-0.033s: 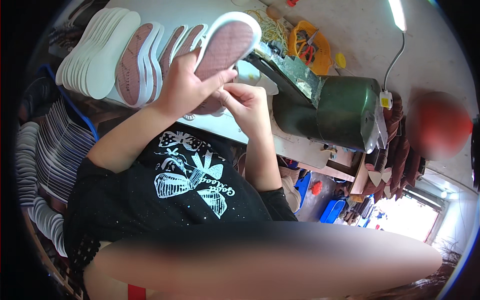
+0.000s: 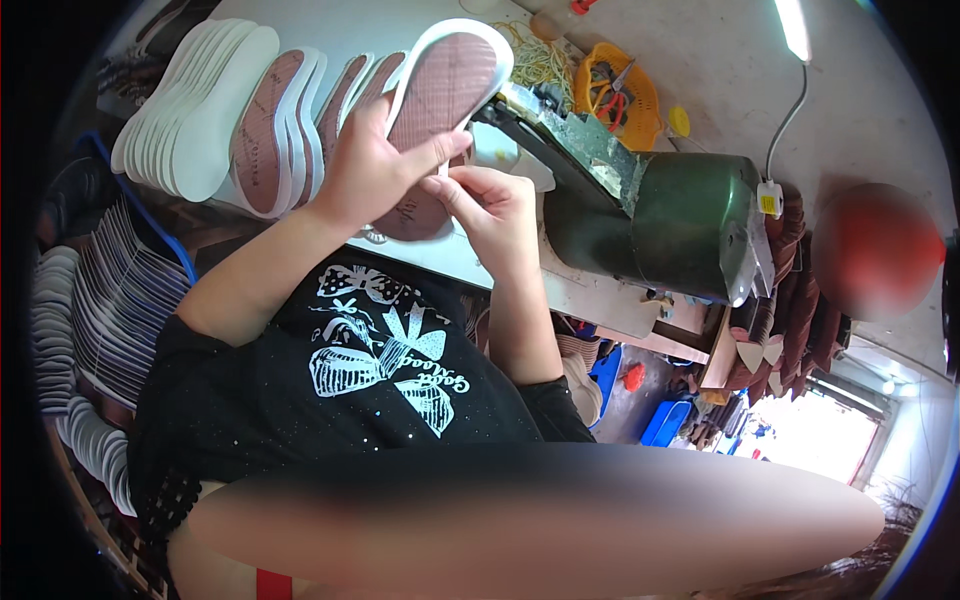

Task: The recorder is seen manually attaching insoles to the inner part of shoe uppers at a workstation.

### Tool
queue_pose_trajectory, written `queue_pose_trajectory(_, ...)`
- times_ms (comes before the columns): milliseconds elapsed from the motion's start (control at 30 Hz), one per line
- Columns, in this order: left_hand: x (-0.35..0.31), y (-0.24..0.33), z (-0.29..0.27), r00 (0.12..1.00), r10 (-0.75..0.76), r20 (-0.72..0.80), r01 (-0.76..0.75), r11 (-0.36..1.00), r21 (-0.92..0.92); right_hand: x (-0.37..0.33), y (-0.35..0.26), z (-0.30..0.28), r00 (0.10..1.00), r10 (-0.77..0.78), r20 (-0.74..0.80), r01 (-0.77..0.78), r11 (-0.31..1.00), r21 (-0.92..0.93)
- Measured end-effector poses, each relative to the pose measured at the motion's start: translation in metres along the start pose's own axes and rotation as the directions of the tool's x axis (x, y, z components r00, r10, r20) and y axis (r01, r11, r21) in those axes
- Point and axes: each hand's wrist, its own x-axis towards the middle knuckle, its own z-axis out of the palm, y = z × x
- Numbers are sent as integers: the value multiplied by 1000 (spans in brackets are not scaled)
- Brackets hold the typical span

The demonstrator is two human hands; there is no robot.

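Note:
My left hand (image 2: 372, 165) is wrapped round the middle of a shoe sole (image 2: 452, 80), its thumb pressed across the face. The sole has a brownish-pink face and a raised white rim, and is held up at a tilt above the table edge. My right hand (image 2: 490, 205) pinches the sole's right edge near its waist with thumb and bent fingers; anything small between those fingertips is hidden. Just left of my left hand stand similar pink-faced soles (image 2: 272, 125) with white rims. Beyond them leans a row of plain white soles (image 2: 212, 120).
A green sewing machine (image 2: 690, 215) lies right of my hands on the white table (image 2: 610, 300). Behind it are an orange basket (image 2: 655, 95) with scissors and a heap of yellowish cord (image 2: 535, 65). Stacked grey-white soles (image 2: 125, 290) fill the left side. A lamp (image 2: 795, 30) hangs upper right.
The sole has shifted slightly left and turned a little, showing more of its lower end below my hands. Both hands keep their hold.

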Motion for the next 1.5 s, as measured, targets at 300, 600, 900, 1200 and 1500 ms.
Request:
queue_pose_trajectory(300,39,0,6,954,-269,135,301,829,-472,-27,25,-14,983,133,125,-179,840,512)
queue_pose_trajectory(600,112,-40,35,977,-169,129,172,985,-6,-8,23,-8,954,281,-109,-98,634,767)
queue_pose_trajectory(900,134,-47,58,976,-186,112,144,940,309,-7,28,-9,927,324,-188,-34,573,819)
queue_pose_trajectory(1200,164,-62,52,944,-279,173,176,874,452,14,24,11,938,331,-103,-115,579,807)
queue_pose_trajectory(1500,190,-53,30,859,307,410,-420,881,220,47,22,12,924,314,-219,10,552,834)
